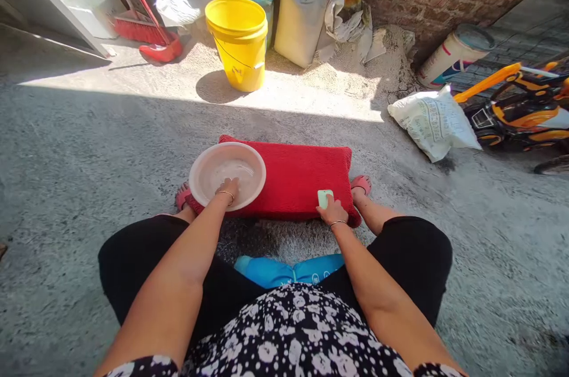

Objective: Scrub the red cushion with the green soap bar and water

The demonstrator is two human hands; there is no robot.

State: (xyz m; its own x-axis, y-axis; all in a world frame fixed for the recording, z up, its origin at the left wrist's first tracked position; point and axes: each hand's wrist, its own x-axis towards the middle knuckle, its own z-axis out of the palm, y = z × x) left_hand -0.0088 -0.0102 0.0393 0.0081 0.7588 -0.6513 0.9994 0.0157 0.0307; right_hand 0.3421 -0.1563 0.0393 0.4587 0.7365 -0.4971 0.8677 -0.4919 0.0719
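A pale pink plastic basin (202, 166) rests on the left end of a red cloth-covered block (302, 172), which looks like a low padded bench or cushion. My left hand (229, 187) reaches down inside the basin, its fingers somewhat apart and nothing visible in them. What looks like clear water lies in the basin. Near the right end of the red cover, my right hand (334, 211) grips a small pale green rounded bar (324, 195), like a bar of soap. The thumb is at its left edge, and the fingers partly hide it.
A yellow bucket (237, 51) stands ahead on the concrete floor. Behind it are filled sacks (300, 9) against the brick wall. A red broom (137, 30) and dustpan (164, 50) are at far left. At right lie a white sack (435, 119) and an orange-black toy vehicle (520, 110).
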